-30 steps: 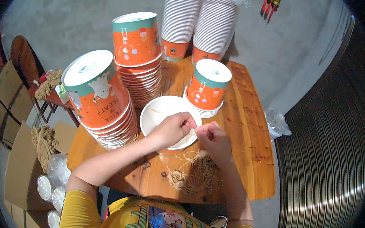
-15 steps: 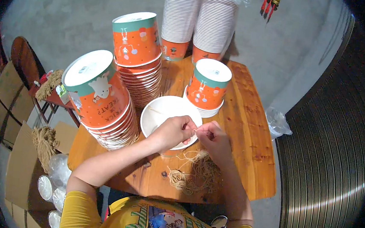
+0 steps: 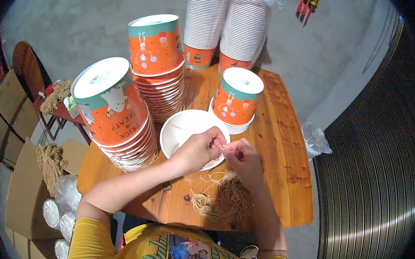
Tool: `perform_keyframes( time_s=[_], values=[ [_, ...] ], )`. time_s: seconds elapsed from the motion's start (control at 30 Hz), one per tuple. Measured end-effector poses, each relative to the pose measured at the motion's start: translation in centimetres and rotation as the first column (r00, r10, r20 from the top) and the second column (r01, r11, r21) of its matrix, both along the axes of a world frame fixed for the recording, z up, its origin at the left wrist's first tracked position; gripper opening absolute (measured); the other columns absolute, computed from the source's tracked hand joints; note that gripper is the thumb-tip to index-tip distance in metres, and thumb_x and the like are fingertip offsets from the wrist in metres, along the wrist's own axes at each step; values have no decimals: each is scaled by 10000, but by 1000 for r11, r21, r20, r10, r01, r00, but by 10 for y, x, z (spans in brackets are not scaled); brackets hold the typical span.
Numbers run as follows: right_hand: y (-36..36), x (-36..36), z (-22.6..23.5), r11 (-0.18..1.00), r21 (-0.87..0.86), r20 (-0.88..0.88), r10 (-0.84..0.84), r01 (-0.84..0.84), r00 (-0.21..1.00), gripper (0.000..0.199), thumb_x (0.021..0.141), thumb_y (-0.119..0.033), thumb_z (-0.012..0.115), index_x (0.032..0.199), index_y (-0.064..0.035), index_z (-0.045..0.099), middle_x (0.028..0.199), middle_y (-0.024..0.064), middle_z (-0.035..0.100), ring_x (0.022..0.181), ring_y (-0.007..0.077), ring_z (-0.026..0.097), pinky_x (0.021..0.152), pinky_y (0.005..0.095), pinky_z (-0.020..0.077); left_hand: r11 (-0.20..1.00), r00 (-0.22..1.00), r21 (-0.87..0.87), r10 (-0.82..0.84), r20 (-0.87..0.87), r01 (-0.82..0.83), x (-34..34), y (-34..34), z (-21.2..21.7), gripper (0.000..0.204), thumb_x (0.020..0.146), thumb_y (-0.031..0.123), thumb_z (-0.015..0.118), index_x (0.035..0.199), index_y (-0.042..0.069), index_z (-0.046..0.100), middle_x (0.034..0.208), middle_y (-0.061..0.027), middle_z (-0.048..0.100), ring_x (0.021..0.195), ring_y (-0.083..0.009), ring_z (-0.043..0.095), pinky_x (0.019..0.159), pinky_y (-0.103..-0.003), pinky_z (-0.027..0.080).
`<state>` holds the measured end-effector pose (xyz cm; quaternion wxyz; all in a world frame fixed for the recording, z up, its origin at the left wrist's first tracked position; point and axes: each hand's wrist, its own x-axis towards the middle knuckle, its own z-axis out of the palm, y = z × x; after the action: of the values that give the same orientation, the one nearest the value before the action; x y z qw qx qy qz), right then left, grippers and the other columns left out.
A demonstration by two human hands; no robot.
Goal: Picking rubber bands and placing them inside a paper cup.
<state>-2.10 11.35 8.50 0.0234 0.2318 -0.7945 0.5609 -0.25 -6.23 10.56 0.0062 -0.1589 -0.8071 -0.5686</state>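
An upright paper bucket (image 3: 183, 132), white inside, stands at the middle of the wooden table, its mouth facing up. Over its right rim, my left hand (image 3: 200, 149) and my right hand (image 3: 245, 162) meet with fingertips pinched together. Between them is a thin pale cord, mostly covered by the fingers. Another bit of cord shows against the bucket's inner left wall. Just below the bucket, beside my right forearm, lies a loose tangle of tan cord (image 3: 234, 195).
Upside-down orange bucket stacks rise at left (image 3: 116, 108), behind it (image 3: 156, 52) and at right (image 3: 239, 95). Two tall plastic-wrapped stacks (image 3: 205, 22) stand at the table's back. Left of the table are a cardboard box (image 3: 24, 198) and a hanging cord bundle (image 3: 51, 161). A ribbed shutter (image 3: 373, 191) is at right.
My left hand has lifted very slightly, its fingers still at the cord. The bucket and the stacks stand where they were.
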Motion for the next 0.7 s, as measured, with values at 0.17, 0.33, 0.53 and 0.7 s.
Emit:
perform_keyframes(
  time_s=[0.17, 0.33, 0.53, 0.7],
  values=[
    [0, 2, 0, 999, -36, 59, 13, -11, 998, 65, 837, -84, 639, 839, -29, 604, 799, -27, 474, 665, 30, 449, 592, 184, 380, 995, 998, -99, 19, -63, -25, 3, 0, 6, 145, 843, 57, 601, 953, 33, 508, 727, -24, 550, 683, -114, 540, 644, -266, 466],
    [3, 0, -4, 1000, -15, -4, 9, -10, 1000, 58, 841, -75, 630, 846, -29, 596, 812, -23, 472, 666, 32, 454, 592, 184, 385, 987, 997, -159, 23, -74, -35, 3, 2, 9, 183, 832, -1, 574, 986, 42, 485, 705, -7, 516, 655, -93, 503, 608, -257, 442],
    [-2, 2, -2, 1000, 7, -107, -20, 21, 994, 47, 845, -82, 617, 850, -42, 594, 784, -17, 457, 639, 39, 432, 571, 193, 373, 991, 1000, 135, -21, 5, 20, -7, -5, -9, 244, 817, -33, 542, 1037, 25, 454, 715, -8, 517, 684, -84, 522, 654, -235, 437],
    [-3, 5, 0, 997, -1, -153, -75, 75, 985, 52, 847, -88, 609, 835, -41, 591, 753, -12, 440, 625, 44, 417, 552, 199, 361, 979, 996, 199, -65, 65, 51, -9, -5, -7, 272, 832, -37, 559, 1063, 16, 427, 766, -13, 539, 733, -79, 528, 712, -214, 443]
  ],
)
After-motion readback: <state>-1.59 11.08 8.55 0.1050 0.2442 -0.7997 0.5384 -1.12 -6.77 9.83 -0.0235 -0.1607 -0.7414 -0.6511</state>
